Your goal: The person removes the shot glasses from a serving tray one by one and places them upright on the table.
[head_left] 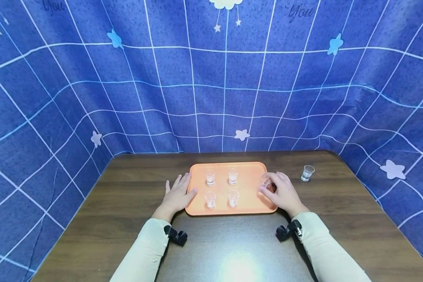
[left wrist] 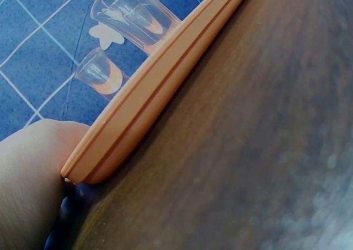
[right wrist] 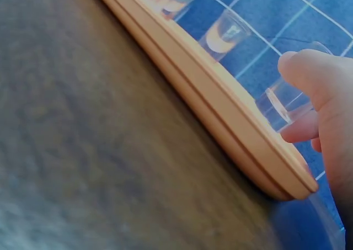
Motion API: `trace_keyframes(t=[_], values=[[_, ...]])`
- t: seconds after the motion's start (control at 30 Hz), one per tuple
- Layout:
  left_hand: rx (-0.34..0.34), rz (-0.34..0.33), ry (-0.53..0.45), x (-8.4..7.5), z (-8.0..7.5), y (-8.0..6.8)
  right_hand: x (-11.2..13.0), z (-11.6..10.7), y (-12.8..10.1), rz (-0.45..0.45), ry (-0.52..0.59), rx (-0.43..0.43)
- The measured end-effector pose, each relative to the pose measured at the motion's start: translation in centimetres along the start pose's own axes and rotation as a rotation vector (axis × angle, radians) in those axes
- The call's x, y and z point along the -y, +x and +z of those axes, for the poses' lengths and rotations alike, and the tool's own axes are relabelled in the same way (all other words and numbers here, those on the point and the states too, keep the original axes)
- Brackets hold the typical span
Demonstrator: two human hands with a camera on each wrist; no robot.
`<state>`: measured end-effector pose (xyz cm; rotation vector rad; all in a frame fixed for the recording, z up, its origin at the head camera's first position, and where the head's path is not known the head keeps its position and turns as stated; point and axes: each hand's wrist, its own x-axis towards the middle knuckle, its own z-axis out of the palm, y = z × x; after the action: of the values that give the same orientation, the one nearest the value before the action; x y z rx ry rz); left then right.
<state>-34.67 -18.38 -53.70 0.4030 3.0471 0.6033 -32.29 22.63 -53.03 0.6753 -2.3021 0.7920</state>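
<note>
An orange tray (head_left: 244, 172) lies on the table with several clear shot glasses upright on it. My left hand (head_left: 176, 194) rests at the tray's left edge, fingers spread and thumb lying over the rim. At the right end of the tray, my right hand (head_left: 282, 192) pinches a clear shot glass (right wrist: 277, 104) between thumb and fingers, its base close over the tray. Left of that hand stand two shot glasses in a back row, one at the left (head_left: 210, 178) and one in the middle (head_left: 233, 177). Two more shot glasses, a left one (head_left: 210, 200) and a middle one (head_left: 234, 199), form the front row.
Off the tray, another shot glass (head_left: 307, 173) stands on the brown wooden table (head_left: 144, 168) to the right of my right hand. A blue curtain (head_left: 211, 98) with white grid lines and stars hangs behind the table and along both sides.
</note>
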Motion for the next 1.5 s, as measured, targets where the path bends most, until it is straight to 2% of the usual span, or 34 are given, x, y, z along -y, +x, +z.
trace_keyframes(t=[0.17,0.37,0.57,0.7,1.07,1.5], values=[[-0.027,0.008,-0.007,-0.5,-0.4,-0.3,-0.5,-0.1,0.3,0.037,-0.007,-0.054],[-0.023,0.007,0.011,-0.7,-0.5,-0.4,-1.1,-0.4,0.4,0.088,-0.031,-0.111],[-0.028,0.01,0.024,-0.8,-0.6,-0.4,-1.6,-0.6,0.5,0.204,-0.113,-0.167],[-0.021,0.01,0.03,-0.8,-0.6,-0.4,-1.9,-0.6,0.5,0.262,-0.129,-0.18],[-0.016,0.005,0.024,-1.0,-0.8,-0.5,-2.1,-0.8,0.6,0.366,-0.174,-0.151],[-0.012,0.009,0.011,-0.6,-0.3,-0.2,-2.6,-0.8,0.7,0.432,-0.191,-0.072]])
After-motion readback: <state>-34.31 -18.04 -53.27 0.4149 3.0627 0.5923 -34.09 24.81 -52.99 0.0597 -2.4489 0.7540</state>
